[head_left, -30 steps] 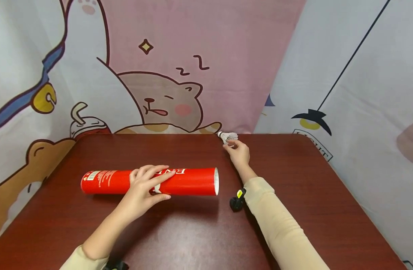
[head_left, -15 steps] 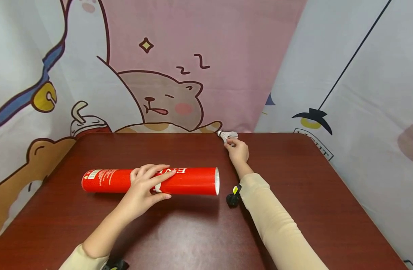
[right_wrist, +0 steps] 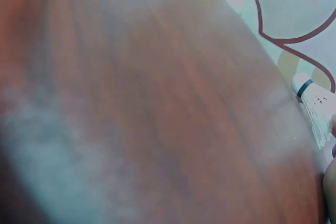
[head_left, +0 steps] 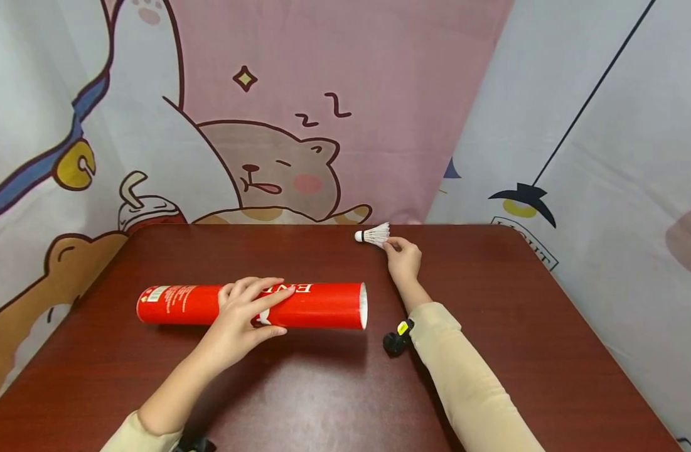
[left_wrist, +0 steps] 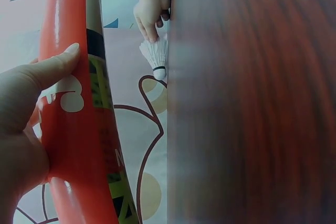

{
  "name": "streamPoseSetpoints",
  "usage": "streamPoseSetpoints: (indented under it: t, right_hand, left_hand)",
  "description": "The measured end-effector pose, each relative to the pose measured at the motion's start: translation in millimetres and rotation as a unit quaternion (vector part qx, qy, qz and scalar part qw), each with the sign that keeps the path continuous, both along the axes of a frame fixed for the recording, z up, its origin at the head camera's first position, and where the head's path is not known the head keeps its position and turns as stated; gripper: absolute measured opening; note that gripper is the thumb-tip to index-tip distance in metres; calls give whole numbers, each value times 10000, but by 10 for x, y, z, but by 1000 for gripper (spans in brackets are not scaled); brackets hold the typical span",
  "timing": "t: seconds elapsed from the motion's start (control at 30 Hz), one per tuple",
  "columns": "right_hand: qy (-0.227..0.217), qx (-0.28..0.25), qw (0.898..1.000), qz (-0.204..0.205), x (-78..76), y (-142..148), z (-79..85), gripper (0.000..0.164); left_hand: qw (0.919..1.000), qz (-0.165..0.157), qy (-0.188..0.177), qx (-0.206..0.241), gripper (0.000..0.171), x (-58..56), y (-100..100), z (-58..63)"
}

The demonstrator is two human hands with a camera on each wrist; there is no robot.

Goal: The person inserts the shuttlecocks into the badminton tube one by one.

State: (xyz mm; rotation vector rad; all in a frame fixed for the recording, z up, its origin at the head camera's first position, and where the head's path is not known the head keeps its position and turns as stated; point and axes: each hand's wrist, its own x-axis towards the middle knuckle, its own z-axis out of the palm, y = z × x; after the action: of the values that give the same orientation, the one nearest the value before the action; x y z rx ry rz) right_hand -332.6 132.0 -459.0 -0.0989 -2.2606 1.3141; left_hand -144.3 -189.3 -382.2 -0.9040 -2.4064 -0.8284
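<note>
My left hand (head_left: 240, 317) grips a long red shuttlecock tube (head_left: 322, 306) around its middle, with the tube lying sideways and its open white-lined end facing right. In the left wrist view the thumb presses along the side of the red tube (left_wrist: 68, 129). Beyond the tube, near the far table edge, my right hand (head_left: 404, 258) pinches a white feather shuttlecock (head_left: 375, 235) by its feather skirt. The cork of the shuttlecock (right_wrist: 315, 100), with a dark band, points left, away from the fingers. Only a bit of the right hand shows in the right wrist view.
The dark red-brown wooden table (head_left: 481, 326) has its far edge just behind the shuttlecock. A cloth backdrop (head_left: 401, 113) with cartoon animals hangs behind it and along both sides. A black wrist camera (head_left: 397, 339) sits on the right sleeve.
The shuttlecock has come slightly left and nearer from the far edge, swinging so its cork points more squarely left. The right hand moved with it; the left hand and tube are nearly still.
</note>
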Motion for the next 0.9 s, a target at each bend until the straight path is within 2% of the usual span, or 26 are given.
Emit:
streamPoseSetpoints:
  t: [0.3, 0.9]
  right_hand:
    - [265, -8, 9996, 4, 188, 67, 34, 10]
    - [1330, -395, 9900, 267, 651, 246, 317, 7]
  left_hand:
    - [10000, 5, -50, -24, 74, 2, 0, -3]
    - [10000, 17, -74, -28, 73, 7, 0, 14]
